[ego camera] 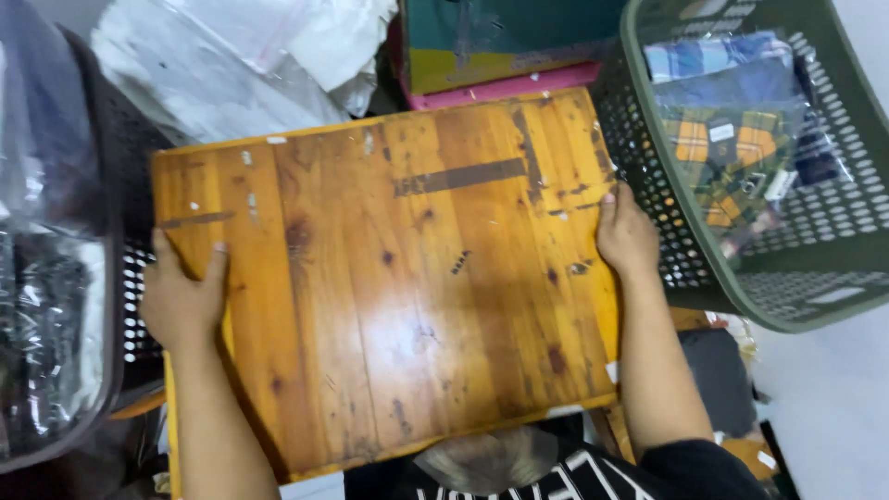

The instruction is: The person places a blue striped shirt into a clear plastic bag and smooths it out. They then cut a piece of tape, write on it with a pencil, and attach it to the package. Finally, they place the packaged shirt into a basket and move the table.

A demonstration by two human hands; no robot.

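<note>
Both hands grip wooden board (389,278): left hand (181,301) and right hand (625,236) fingers wrapped over opposite edges. Board probably lifted, unplaced; green basket (741,287) beside.

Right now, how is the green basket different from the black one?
The green basket sits at the right beside the right hand; the black basket sits at the left by the left hand. The green one holds folded plaid clothes; the black one is mostly hidden behind the wooden board. Both have walls full of holes.
</note>
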